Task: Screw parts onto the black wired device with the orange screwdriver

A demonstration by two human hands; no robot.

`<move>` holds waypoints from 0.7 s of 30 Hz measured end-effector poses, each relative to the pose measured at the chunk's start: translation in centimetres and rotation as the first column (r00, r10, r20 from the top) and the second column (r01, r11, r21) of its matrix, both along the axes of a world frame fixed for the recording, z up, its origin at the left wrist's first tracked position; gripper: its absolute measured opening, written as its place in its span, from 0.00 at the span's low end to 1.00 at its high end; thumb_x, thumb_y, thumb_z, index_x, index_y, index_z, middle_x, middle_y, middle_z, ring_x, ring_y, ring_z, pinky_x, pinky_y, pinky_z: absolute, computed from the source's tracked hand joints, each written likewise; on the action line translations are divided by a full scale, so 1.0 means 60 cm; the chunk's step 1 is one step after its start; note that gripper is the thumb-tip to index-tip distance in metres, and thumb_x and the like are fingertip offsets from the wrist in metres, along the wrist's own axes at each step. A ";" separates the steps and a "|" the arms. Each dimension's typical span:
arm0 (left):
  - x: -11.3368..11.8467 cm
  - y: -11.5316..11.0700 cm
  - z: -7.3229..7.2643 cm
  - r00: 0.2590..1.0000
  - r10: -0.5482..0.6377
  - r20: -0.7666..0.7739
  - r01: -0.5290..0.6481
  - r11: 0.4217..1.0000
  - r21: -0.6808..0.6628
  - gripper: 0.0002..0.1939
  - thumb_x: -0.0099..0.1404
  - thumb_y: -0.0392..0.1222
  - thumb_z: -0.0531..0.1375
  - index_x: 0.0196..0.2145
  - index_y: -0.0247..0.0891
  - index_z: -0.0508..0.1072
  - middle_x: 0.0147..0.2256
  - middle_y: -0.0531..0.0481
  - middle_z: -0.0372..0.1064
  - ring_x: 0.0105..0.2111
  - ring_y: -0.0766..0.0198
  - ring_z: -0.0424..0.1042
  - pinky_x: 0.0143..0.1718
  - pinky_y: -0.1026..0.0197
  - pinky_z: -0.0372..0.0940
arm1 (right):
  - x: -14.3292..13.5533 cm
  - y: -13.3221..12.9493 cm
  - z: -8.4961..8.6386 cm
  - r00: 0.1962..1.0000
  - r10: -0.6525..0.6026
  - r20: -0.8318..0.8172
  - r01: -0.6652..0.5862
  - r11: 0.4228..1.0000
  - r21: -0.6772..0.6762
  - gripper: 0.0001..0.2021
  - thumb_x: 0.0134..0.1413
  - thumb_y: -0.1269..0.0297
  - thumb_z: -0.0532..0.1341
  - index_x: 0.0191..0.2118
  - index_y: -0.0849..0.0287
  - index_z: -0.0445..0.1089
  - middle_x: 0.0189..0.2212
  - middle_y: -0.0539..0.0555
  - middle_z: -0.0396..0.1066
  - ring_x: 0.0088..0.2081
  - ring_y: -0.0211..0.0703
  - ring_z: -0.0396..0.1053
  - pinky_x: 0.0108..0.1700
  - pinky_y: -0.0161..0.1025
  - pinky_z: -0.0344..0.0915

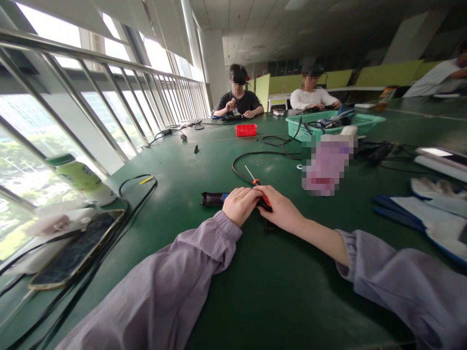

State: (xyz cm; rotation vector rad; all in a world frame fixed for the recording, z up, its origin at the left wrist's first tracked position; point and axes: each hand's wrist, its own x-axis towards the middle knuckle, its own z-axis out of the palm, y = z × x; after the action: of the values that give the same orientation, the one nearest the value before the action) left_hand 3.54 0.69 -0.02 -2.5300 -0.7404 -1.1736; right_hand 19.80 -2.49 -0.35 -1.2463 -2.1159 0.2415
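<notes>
My left hand (240,206) is closed over a black cylindrical tool (212,199) with a blue band. The tool lies level just above or on the green table, its dark end sticking out to the left; what kind it is I cannot tell. A screwdriver (265,198) with an orange and black handle is in my right hand (282,210), its thin metal shaft pointing up and away to the left. Both hands meet at the handle, and my fingers hide where the two tools come together. Below them a small dark piece (269,225) shows partly.
A black cable (251,154) curves behind my hands. Beyond are a red tray (246,130) and a teal basket (295,127) of tools. White-blue gloves (434,214) lie right; a phone (78,253), cables and a bottle (82,180) stand left. Two people sit across the table (292,301).
</notes>
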 end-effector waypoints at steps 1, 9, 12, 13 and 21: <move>0.000 0.000 0.000 1.000 -0.010 -0.004 0.010 1.000 0.000 0.09 0.68 0.37 0.50 0.36 0.38 0.70 0.31 0.52 0.72 0.31 0.68 0.70 0.35 0.64 0.63 | 0.000 0.000 0.000 1.000 0.000 0.001 0.000 1.000 -0.001 0.22 0.49 0.71 0.55 0.52 0.56 0.56 0.48 0.57 0.64 0.49 0.49 0.64 0.46 0.47 0.66; 0.005 0.000 -0.002 1.000 -0.021 -0.022 0.022 0.999 0.027 0.09 0.65 0.33 0.49 0.38 0.38 0.69 0.35 0.50 0.71 0.34 0.67 0.71 0.38 0.64 0.64 | 0.000 0.000 0.000 1.000 -0.005 0.011 0.005 1.000 -0.001 0.22 0.48 0.71 0.55 0.51 0.56 0.56 0.46 0.57 0.64 0.48 0.48 0.65 0.45 0.46 0.67; 0.004 0.001 -0.001 0.998 -0.018 -0.057 0.021 0.998 0.064 0.08 0.64 0.33 0.50 0.36 0.38 0.68 0.31 0.52 0.71 0.32 0.67 0.70 0.39 0.62 0.63 | -0.001 -0.001 0.001 1.000 -0.007 0.012 0.007 1.000 0.001 0.22 0.48 0.71 0.55 0.52 0.56 0.56 0.47 0.57 0.64 0.49 0.48 0.64 0.46 0.46 0.66; 0.004 0.001 0.000 0.998 -0.013 -0.062 0.017 0.997 0.077 0.07 0.64 0.34 0.51 0.35 0.38 0.68 0.31 0.53 0.72 0.32 0.67 0.70 0.40 0.62 0.63 | -0.001 -0.001 0.002 1.000 -0.008 0.011 0.008 1.000 0.002 0.22 0.48 0.71 0.55 0.52 0.56 0.56 0.47 0.57 0.64 0.49 0.48 0.64 0.47 0.46 0.66; 0.005 -0.002 0.000 0.998 -0.027 -0.054 0.031 0.996 0.084 0.09 0.65 0.34 0.49 0.36 0.38 0.68 0.30 0.52 0.71 0.31 0.67 0.69 0.37 0.63 0.63 | 0.000 -0.001 0.000 1.000 -0.006 0.014 0.006 1.000 -0.001 0.23 0.48 0.71 0.55 0.52 0.56 0.56 0.48 0.57 0.64 0.49 0.48 0.65 0.47 0.47 0.66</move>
State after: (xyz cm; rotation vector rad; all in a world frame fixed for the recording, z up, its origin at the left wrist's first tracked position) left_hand 3.83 0.56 -0.05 -2.4991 -0.6298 -1.1181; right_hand 19.82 -2.54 -0.34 -1.2578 -2.1242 0.2315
